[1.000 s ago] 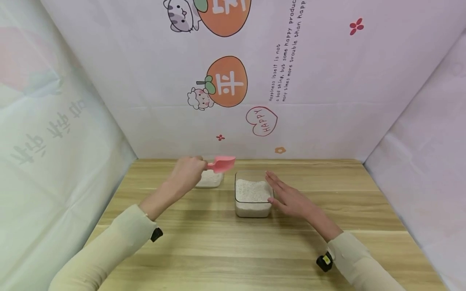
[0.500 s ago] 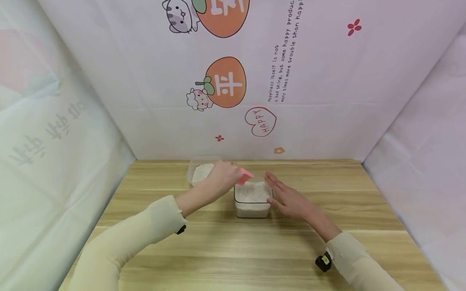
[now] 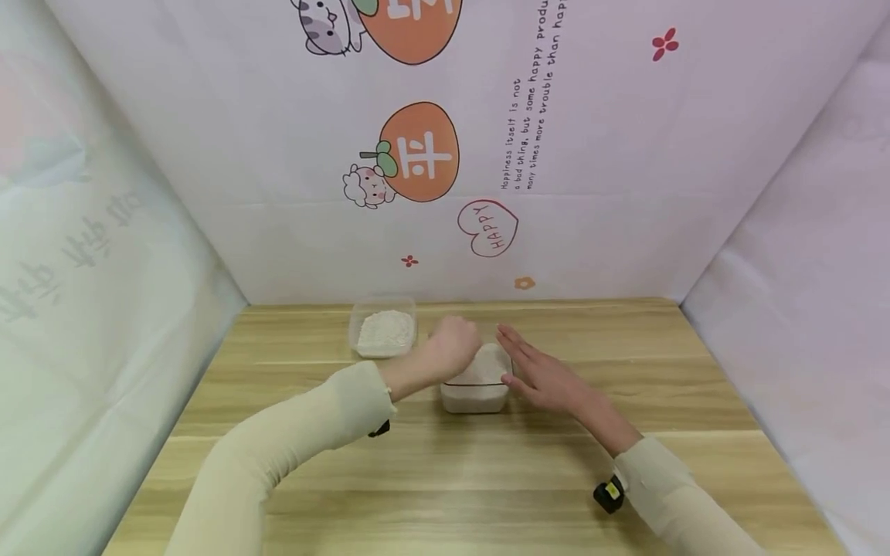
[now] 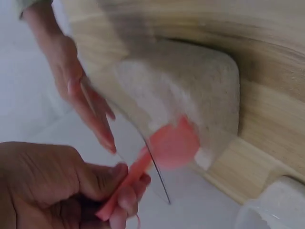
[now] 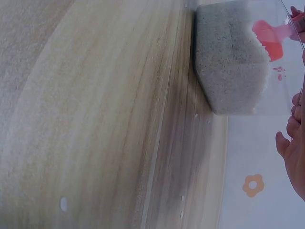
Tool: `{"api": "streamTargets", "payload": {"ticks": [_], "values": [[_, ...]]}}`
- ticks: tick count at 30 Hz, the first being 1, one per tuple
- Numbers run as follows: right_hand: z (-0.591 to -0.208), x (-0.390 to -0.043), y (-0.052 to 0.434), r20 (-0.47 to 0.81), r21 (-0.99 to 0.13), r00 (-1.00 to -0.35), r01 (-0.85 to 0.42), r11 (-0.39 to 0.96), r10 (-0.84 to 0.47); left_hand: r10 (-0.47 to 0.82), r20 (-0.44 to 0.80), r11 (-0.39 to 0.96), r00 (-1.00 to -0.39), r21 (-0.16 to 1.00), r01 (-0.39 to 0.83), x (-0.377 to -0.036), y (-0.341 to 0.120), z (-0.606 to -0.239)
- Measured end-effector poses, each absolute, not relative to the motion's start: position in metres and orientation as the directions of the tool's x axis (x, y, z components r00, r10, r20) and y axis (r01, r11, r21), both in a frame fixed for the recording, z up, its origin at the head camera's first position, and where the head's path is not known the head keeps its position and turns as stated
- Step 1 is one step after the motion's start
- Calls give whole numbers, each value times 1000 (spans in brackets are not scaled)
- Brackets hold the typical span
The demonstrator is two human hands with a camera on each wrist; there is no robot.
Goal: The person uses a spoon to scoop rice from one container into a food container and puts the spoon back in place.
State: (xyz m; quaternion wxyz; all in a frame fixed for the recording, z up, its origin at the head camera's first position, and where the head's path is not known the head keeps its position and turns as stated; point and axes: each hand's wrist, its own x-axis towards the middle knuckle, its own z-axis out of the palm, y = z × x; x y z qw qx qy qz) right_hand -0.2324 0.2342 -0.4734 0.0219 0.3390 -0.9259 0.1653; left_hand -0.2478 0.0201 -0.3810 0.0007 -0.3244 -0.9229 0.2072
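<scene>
My left hand is over the clear square container, hiding its left part in the head view. Between thumb and fingers it pinches the handle of a pink scoop, seen in the left wrist view. The scoop's head is inside the container, at the surface of a white grainy filling that looks like rice. Along the container's right rim rests my right hand, fingers straight, thumb at the near corner.
A smaller translucent tub holding the same white stuff stands at the back left. The wooden table meets a printed white backdrop. A few white specks show on the tabletop in the right wrist view.
My left hand has carried the scoop rightward from above the small tub to the square container, then lowered it inside. The right hand keeps its place at the rim.
</scene>
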Motion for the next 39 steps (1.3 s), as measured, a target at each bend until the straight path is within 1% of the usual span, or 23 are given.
{"api": "streamTargets", "payload": {"ticks": [2, 5, 9, 12, 14, 20, 26, 29, 36, 39], "values": [[-473, -233, 234, 155, -292, -767, -637, 713, -622, 608, -167, 734, -776, -254, 630, -257, 14, -377], [-472, -233, 235, 163, -292, -766, -640, 711, -622, 600, -264, 773, -755, -53, 633, -268, 4, -373], [-470, -232, 235, 168, -297, -767, -638, 710, -619, 538, -432, 827, -724, 106, 551, -280, -6, -368], [-471, -233, 234, 160, -296, -772, -632, 716, -616, 512, -490, 854, -706, 199, 481, -286, -14, -368], [-472, -233, 233, 152, -294, -773, -630, 719, -616, 513, -501, 858, -697, 266, 440, -289, -21, -370], [-474, -233, 232, 144, -301, -776, -626, 720, -614, 565, -479, 806, -672, 493, 327, -290, -45, -382], [-474, -232, 231, 150, -306, -776, -626, 717, -613, 609, -423, 712, -670, 663, 229, -287, -68, -399], [-474, -232, 230, 151, -308, -775, -627, 715, -614, 617, -403, 668, -676, 722, 179, -284, -76, -405], [-475, -232, 230, 164, -320, -769, -634, 704, -617, 592, -339, 604, -731, 788, 124, -275, -89, -413], [-476, -233, 230, 175, -317, -767, -637, 702, -617, 591, -318, 573, -742, 813, 108, -271, -93, -415]]}}
